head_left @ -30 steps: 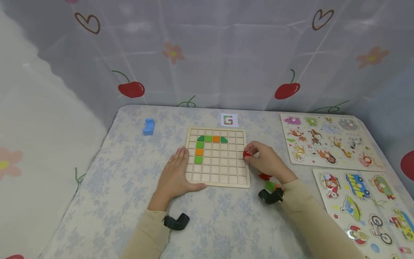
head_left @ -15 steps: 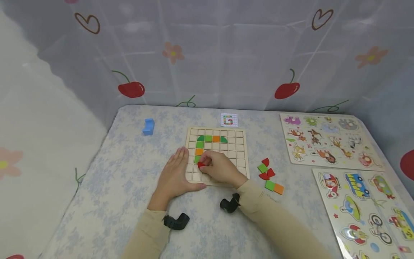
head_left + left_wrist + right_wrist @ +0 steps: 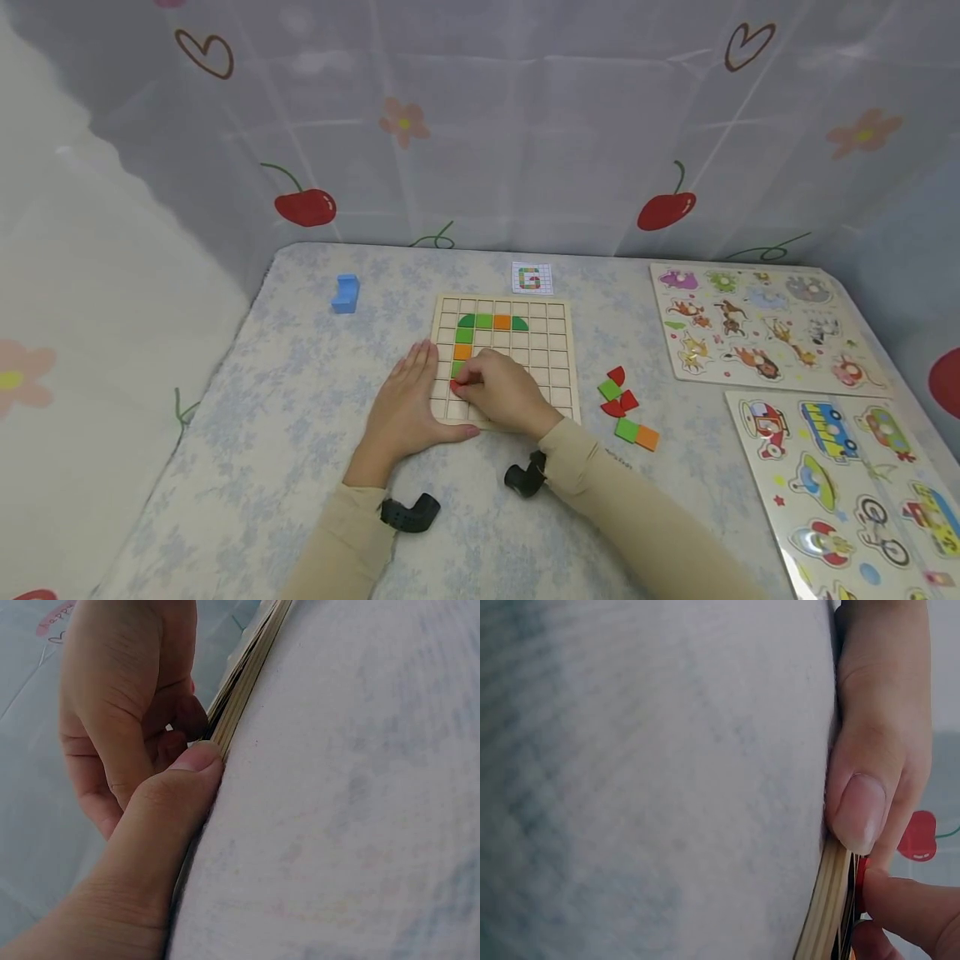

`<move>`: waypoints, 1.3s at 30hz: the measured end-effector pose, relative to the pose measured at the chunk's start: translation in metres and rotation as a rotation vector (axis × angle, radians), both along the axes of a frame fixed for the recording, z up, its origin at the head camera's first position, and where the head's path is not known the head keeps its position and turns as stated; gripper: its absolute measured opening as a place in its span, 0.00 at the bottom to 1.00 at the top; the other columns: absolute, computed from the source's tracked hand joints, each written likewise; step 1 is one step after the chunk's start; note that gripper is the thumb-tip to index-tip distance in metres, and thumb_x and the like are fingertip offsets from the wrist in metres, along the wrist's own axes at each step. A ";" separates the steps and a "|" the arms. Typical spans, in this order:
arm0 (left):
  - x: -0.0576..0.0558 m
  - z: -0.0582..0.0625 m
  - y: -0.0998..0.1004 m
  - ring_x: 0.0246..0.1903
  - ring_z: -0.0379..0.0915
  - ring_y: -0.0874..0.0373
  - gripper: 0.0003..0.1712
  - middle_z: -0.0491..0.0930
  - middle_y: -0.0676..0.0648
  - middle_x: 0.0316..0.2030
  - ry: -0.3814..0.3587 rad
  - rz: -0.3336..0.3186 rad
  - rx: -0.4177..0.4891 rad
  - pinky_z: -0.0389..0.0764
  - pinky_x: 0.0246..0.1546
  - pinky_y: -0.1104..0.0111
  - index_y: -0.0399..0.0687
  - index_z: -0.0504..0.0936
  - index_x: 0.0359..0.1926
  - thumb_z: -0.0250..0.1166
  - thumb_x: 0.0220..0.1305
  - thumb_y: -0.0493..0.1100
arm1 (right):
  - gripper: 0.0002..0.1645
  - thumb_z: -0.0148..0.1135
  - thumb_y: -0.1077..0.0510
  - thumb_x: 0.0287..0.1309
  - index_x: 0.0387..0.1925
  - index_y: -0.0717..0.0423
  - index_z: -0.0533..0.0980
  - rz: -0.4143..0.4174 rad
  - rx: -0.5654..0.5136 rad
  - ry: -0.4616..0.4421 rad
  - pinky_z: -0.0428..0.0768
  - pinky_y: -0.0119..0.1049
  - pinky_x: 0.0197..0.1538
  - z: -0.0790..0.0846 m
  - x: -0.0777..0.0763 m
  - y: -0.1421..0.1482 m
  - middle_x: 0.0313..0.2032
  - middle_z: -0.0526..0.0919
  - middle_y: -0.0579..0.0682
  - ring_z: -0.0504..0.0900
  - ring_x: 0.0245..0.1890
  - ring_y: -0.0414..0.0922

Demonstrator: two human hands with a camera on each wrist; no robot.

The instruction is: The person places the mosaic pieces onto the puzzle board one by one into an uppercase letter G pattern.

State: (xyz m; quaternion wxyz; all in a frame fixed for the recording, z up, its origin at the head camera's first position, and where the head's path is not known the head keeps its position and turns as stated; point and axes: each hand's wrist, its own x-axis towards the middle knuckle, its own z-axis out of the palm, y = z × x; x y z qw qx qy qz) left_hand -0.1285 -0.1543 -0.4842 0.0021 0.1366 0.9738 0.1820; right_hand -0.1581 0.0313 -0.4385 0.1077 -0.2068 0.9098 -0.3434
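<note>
My left hand lies flat with straight fingers along the left side of the wooden grid board, its thumb at the front edge. My right hand is over the board's lower left, pinching a red tile just below a green square tile. Most of the red tile is hidden by the fingertips; a sliver of red shows in the right wrist view. On the grid, green and orange tiles form a corner: a row with dark green rounded ends and a column under its left end.
Right of the board lie several loose tiles: red quarter-rounds, green squares and an orange square. Behind the board is a pattern card. A blue holder stands back left. An animal puzzle and a vehicle puzzle lie right.
My right hand has carried the red tile from the board's right side to its lower left, then shifted slightly left under the column. The left hand has stayed in place.
</note>
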 end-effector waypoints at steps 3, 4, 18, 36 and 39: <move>0.000 0.000 0.000 0.79 0.36 0.51 0.81 0.43 0.43 0.79 0.006 0.001 0.003 0.48 0.79 0.54 0.39 0.45 0.78 0.58 0.38 0.90 | 0.04 0.68 0.53 0.62 0.35 0.46 0.87 -0.003 0.011 0.004 0.78 0.34 0.40 0.000 0.000 0.000 0.34 0.81 0.40 0.78 0.35 0.36; -0.001 0.000 0.000 0.79 0.37 0.51 0.81 0.43 0.43 0.79 0.010 -0.001 0.003 0.48 0.79 0.54 0.39 0.45 0.78 0.57 0.38 0.90 | 0.04 0.68 0.53 0.61 0.34 0.46 0.87 -0.003 0.018 0.005 0.78 0.34 0.39 0.000 0.001 0.001 0.34 0.81 0.40 0.78 0.34 0.36; -0.001 -0.002 0.001 0.80 0.35 0.52 0.82 0.42 0.43 0.79 -0.016 0.019 0.001 0.47 0.79 0.55 0.40 0.44 0.78 0.58 0.36 0.90 | 0.10 0.67 0.56 0.61 0.45 0.46 0.84 -0.012 0.118 0.028 0.77 0.34 0.38 0.018 0.009 0.050 0.36 0.80 0.41 0.76 0.33 0.39; -0.001 -0.003 0.001 0.80 0.34 0.51 0.82 0.40 0.44 0.80 -0.023 0.010 0.001 0.46 0.79 0.54 0.40 0.41 0.79 0.60 0.37 0.89 | 0.16 0.66 0.62 0.61 0.51 0.54 0.83 -0.020 0.295 -0.025 0.81 0.46 0.46 0.021 0.004 0.186 0.42 0.81 0.50 0.78 0.41 0.45; -0.001 -0.003 0.001 0.80 0.33 0.51 0.82 0.39 0.44 0.80 -0.027 0.011 0.001 0.46 0.79 0.54 0.40 0.41 0.79 0.59 0.36 0.89 | 0.15 0.66 0.62 0.61 0.50 0.54 0.83 -0.027 0.256 -0.032 0.81 0.48 0.48 0.019 0.003 0.191 0.43 0.80 0.51 0.78 0.42 0.46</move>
